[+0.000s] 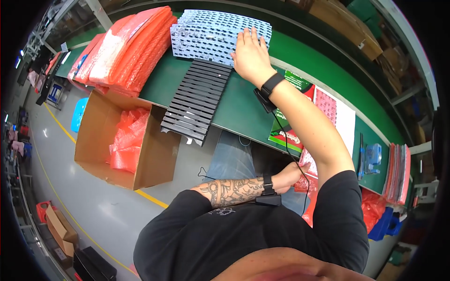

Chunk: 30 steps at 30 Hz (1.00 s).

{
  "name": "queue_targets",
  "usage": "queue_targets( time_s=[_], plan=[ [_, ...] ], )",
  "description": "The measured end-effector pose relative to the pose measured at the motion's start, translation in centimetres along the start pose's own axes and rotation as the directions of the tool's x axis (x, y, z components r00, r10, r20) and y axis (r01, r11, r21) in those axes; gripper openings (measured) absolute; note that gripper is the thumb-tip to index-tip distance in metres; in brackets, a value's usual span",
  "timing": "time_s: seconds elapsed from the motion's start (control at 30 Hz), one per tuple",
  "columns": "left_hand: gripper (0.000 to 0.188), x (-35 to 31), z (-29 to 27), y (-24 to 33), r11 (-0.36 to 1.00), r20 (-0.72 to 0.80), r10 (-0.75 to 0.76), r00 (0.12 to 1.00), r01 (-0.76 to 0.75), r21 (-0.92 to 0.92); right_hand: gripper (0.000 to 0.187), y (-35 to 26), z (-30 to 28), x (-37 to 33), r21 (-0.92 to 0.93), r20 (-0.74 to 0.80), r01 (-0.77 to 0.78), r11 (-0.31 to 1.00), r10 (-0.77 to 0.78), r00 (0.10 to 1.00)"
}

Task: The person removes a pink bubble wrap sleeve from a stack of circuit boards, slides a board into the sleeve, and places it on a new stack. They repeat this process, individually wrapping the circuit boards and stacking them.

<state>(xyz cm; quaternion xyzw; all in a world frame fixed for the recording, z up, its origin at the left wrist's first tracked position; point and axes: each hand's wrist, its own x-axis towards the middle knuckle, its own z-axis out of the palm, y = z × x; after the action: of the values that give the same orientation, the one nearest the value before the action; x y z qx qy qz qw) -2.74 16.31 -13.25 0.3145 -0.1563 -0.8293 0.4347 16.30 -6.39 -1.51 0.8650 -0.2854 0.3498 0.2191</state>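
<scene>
Head view, down onto a green bench (pixel 243 110) crowded with things. At upper left, a thick stack of red bubble-wrap bags (pixel 131 54), close beside a stack of light-blue sheets (pixel 206 37) with rows of dark marks. Just below the latter, a black slatted panel (pixel 197 98), aslant and jutting past the front edge of the bench. Left of the panel, in front of that edge, an open cardboard box (pixel 157 154) with red wrapping (pixel 127 145) inside. Farther right, partly hidden beneath the bare right forearm (pixel 309 122), a green-and-red printed package (pixel 280 131), a pink dotted sheet (pixel 326 107) and a white sheet (pixel 346 124). Across the package, also in the way, a thin black cable (pixel 285 133) from the black device at the right wrist. Toward the far right end, a blue fixture (pixel 373 157) and a row of upright red and grey packs (pixel 396 173).

As for the hands: right hand (pixel 251 54) laid on the right end of the light-blue stack, fingers outstretched, unclenched. Left hand (pixel 287 178) well apart from that stack, crossed over to the right near the front edge, beside red plastic (pixel 307 186); whether grasping or merely touching, cannot tell.
</scene>
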Motion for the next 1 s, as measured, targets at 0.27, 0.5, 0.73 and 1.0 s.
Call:
queue_targets(
  time_s=[0.27,0.5,0.73,1.0],
  plan=[
    [0.037,-0.2,0.0,0.5,0.998,0.113,0.04,0.993,-0.034,-0.054,0.029,0.1,-2.5,2.0,0.235,0.349,-0.056,0.97,-0.031,0.937],
    [0.037,0.6,0.0,0.2,0.999,0.087,0.027,0.996,-0.024,-0.037,0.013,2.5,-4.6,3.5,0.282,0.328,-0.152,0.947,0.053,0.943],
    [0.052,-1.4,0.2,2.2,0.983,0.161,-0.061,0.985,0.088,-0.163,0.014,9.5,-21.0,-2.0,0.516,0.16,-0.403,0.756,0.377,0.912],
    [0.06,-0.7,-0.7,1.4,0.978,0.183,-0.034,0.983,0.07,-0.195,0.032,16.7,-32.0,-21.2,0.551,0.657,-0.829,-0.1,0.665,0.356]
  ],
)
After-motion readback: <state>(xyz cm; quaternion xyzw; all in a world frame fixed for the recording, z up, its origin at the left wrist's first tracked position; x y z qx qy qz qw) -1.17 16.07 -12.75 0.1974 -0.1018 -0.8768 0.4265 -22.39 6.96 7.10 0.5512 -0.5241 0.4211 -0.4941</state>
